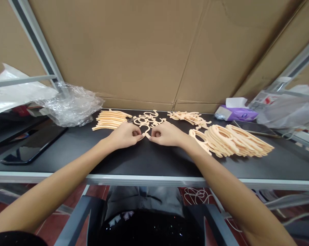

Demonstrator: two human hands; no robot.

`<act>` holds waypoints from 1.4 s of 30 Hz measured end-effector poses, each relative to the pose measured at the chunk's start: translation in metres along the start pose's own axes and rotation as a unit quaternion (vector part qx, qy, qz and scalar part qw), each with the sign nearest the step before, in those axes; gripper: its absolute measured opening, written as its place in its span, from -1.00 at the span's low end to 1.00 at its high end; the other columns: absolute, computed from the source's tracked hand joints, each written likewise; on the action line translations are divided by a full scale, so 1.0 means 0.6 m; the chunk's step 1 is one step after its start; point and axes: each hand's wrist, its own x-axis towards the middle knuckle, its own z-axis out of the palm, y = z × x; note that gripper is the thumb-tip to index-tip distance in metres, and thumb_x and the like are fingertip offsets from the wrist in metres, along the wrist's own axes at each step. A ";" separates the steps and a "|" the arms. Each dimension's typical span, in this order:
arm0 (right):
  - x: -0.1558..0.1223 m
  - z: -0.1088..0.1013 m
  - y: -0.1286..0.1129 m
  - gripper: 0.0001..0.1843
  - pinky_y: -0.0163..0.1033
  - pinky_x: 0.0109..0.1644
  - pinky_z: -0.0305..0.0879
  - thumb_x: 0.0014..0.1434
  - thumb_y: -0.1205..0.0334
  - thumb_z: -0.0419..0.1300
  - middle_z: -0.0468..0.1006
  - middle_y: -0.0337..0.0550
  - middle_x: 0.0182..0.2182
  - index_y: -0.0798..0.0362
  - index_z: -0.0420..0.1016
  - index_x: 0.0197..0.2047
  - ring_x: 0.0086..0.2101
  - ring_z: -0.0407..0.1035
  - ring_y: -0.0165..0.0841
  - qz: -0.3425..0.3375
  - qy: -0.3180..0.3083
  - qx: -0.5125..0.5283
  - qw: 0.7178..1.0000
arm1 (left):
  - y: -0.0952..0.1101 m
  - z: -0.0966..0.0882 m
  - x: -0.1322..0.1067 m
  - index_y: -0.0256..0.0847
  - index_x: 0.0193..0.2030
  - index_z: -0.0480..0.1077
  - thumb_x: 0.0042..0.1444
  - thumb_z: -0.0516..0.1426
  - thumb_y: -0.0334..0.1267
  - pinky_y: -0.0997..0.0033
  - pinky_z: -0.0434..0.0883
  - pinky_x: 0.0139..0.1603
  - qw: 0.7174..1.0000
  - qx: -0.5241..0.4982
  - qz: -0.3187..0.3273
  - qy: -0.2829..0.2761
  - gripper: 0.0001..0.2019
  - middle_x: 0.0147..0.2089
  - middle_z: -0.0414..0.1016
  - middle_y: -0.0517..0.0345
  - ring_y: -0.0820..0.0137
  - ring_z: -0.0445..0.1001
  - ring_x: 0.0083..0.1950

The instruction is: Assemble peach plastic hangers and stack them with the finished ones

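My left hand (127,135) and my right hand (167,134) almost meet above the black table, each closed in a pinch. Between the fingertips shows a small beige hook-shaped piece (145,128); whether it is one piece or two touching I cannot tell. Just behind the hands lies a loose pile of beige hooks (149,116). Beside my left hand is a row of curved beige bars (110,119), with a small dark object (130,120) at its right end. The lower parts of the hooks nearest my hands are hidden by the fingers.
Flat beige pieces with oval holes (228,140) lie stacked at the right, below another beige pile (189,118). A purple tissue pack (236,112) and a tablet (254,128) lie beyond. Clear plastic wrap (72,104) and a black phone (35,143) are at the left. Cardboard (134,51) stands behind.
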 end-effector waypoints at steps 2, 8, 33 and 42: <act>0.000 -0.004 -0.001 -0.75 -0.30 -0.33 0.10 0.16 0.04 0.22 0.61 -0.20 -0.43 0.01 0.58 -0.40 -0.41 0.39 -0.40 0.011 0.003 -0.024 1.000 | 0.000 -0.004 0.001 -0.26 -0.32 0.60 0.18 0.15 -0.15 0.45 0.23 -0.40 0.999 0.041 0.010 0.003 -0.74 -0.43 0.62 0.11 0.42 0.48 -0.44; -0.047 -0.024 -0.004 -0.72 -0.21 -0.21 0.25 0.29 0.06 0.13 0.64 -0.14 -0.29 0.01 0.59 -0.30 -0.25 0.47 -0.27 0.048 0.070 -0.057 0.995 | -0.002 -0.037 -0.030 -0.23 -0.14 0.59 0.25 0.10 -0.11 0.34 0.39 -0.21 0.993 0.106 0.027 0.037 -0.70 -0.22 0.65 0.05 0.27 0.55 -0.22; -0.221 0.067 -0.080 -0.06 0.23 0.43 0.03 0.25 -0.27 0.06 0.03 0.16 0.42 0.20 0.05 0.48 0.41 -0.06 0.01 0.014 0.017 -0.111 0.994 | 0.026 0.037 -0.233 -0.31 0.37 0.28 0.34 -0.15 0.24 -0.03 0.33 0.34 0.946 0.301 0.092 0.083 -0.27 0.40 0.26 -0.14 0.03 0.27 0.41; -0.222 0.067 -0.079 -0.08 0.21 0.44 0.01 0.26 -0.27 0.07 0.03 0.11 0.43 0.11 0.03 0.49 0.41 -0.07 -0.01 0.018 0.017 -0.106 0.994 | 0.026 0.038 -0.233 -0.27 0.39 0.27 0.34 -0.13 0.24 -0.04 0.31 0.36 0.951 0.283 0.088 0.086 -0.28 0.41 0.26 -0.14 0.03 0.25 0.42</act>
